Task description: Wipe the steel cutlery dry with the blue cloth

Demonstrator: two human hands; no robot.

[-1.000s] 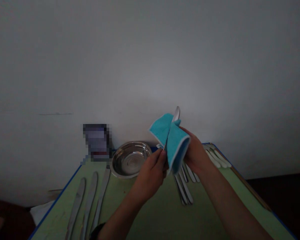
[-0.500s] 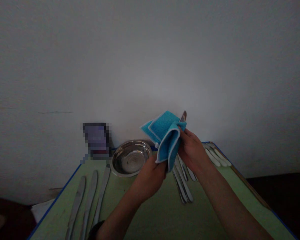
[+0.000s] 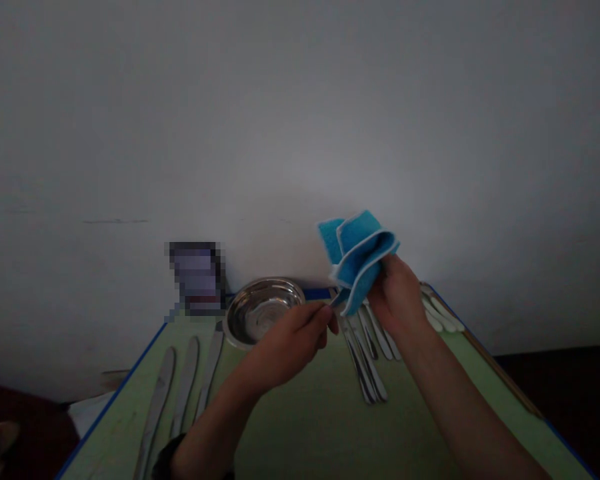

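My right hand [image 3: 399, 295] is closed on a folded blue cloth [image 3: 359, 257] with a white edge, held up above the green table [image 3: 305, 427]. My left hand [image 3: 295, 340] pinches the handle end of a metal utensil [image 3: 338, 301] whose upper part is wrapped inside the cloth and hidden. Both hands hover in front of a round steel bowl [image 3: 260, 313] at the table's far edge.
Three table knives [image 3: 183, 390] lie side by side at the left. Several metal utensils [image 3: 365, 353] lie under my hands, and white-handled ones [image 3: 443, 317] sit at the far right. A blurred box [image 3: 197, 277] stands against the white wall. The table has a blue rim.
The cloth has slid up and to the right over the utensil, whose tip no longer shows. My left hand has moved slightly away from the cloth, still pinching the handle.
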